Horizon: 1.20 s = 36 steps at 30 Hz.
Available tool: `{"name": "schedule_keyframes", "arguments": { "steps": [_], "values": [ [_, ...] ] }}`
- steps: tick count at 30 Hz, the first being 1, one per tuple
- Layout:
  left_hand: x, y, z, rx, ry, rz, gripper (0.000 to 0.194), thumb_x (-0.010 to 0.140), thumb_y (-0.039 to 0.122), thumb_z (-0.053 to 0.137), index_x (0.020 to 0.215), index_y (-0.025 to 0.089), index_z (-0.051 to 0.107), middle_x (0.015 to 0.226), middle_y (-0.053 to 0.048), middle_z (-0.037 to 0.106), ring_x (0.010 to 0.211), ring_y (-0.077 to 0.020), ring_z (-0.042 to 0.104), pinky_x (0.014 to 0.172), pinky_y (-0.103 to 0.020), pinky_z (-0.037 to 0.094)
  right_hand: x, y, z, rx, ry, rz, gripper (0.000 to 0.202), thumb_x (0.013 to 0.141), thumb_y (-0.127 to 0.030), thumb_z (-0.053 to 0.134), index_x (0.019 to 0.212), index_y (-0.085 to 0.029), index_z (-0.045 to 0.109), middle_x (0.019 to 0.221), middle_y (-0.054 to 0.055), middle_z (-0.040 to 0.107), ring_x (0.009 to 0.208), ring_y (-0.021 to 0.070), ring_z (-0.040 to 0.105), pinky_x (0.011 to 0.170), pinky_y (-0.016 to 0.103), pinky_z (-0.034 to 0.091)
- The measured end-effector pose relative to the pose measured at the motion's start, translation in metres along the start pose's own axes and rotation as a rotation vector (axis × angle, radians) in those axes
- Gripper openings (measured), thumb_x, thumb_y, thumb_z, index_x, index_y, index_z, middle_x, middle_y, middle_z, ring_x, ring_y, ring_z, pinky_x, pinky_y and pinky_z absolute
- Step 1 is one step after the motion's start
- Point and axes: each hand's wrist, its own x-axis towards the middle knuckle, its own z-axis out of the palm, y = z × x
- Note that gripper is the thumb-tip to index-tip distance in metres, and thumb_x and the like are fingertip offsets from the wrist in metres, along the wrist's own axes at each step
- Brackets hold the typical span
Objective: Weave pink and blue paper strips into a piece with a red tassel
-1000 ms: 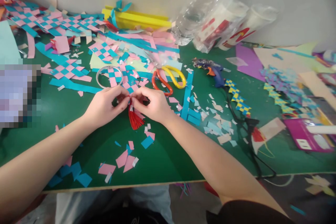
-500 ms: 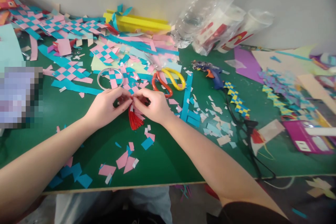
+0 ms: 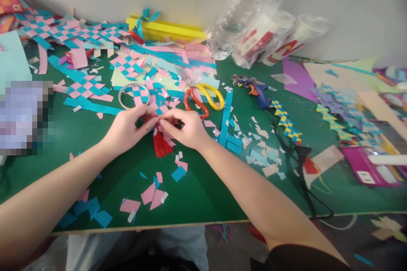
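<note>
Fingertips together, my left hand (image 3: 129,125) and my right hand (image 3: 186,128) both pinch the top of a red tassel (image 3: 162,144), whose threads hang below them over the green table (image 3: 203,194). The pinched end itself is mostly covered by the fingers. Just beyond my hands lies a woven pink-and-blue paper piece (image 3: 155,99), partly hidden by them. A roll of clear tape (image 3: 120,95) stands out behind my left hand. Scissors (image 3: 193,100) with one red and one yellow handle rest behind my right hand.
A glue gun (image 3: 259,93) with a black cord lies to the right. Wrapped paper cups (image 3: 260,36) and a plastic bottle (image 3: 232,17) lean at the wall. Woven paper strips (image 3: 85,89) cover the back left; paper scraps (image 3: 154,197) are scattered near the front edge.
My hands stay pinched on the tassel, with a slight shift of the fingers to the left. The tassel's threads have swung a little left and fan out more.
</note>
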Motion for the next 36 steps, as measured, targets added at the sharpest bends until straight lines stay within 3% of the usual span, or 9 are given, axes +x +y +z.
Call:
{"name": "schedule_keyframes", "arguments": {
  "steps": [8, 25, 36],
  "values": [
    [0.0003, 0.0008, -0.0006, -0.010, -0.014, 0.000, 0.017, 0.091, 0.032, 0.054, 0.085, 0.017, 0.060, 0.075, -0.001, 0.065, 0.065, -0.0116, 0.060, 0.063, -0.022, 0.048, -0.0004, 0.0018, 0.0013, 0.122, -0.078, 0.042, 0.016, 0.090, -0.031, 0.058, 0.087, -0.017, 0.064, 0.072, -0.001, 0.068, 0.062, 0.0085, 0.062, 0.062, 0.023, 0.052],
    [0.0012, 0.0008, 0.0000, -0.044, -0.105, 0.044, 0.023, 0.091, 0.037, 0.053, 0.088, 0.017, 0.064, 0.077, -0.002, 0.067, 0.067, -0.0128, 0.060, 0.064, -0.024, 0.048, 0.0005, -0.0005, -0.0020, 0.013, -0.079, -0.011, 0.015, 0.082, -0.020, 0.057, 0.068, -0.021, 0.052, 0.059, -0.006, 0.053, 0.053, 0.0077, 0.044, 0.054, 0.023, 0.040],
    [0.0001, -0.0004, 0.0011, -0.020, -0.048, 0.036, 0.017, 0.090, 0.030, 0.053, 0.086, 0.016, 0.062, 0.076, -0.001, 0.066, 0.066, -0.0118, 0.060, 0.064, -0.023, 0.048, 0.0000, -0.0021, 0.0018, -0.021, -0.073, 0.022, 0.012, 0.087, -0.027, 0.054, 0.077, -0.020, 0.055, 0.066, -0.003, 0.060, 0.057, 0.0084, 0.054, 0.057, 0.023, 0.045]
  ]
}}
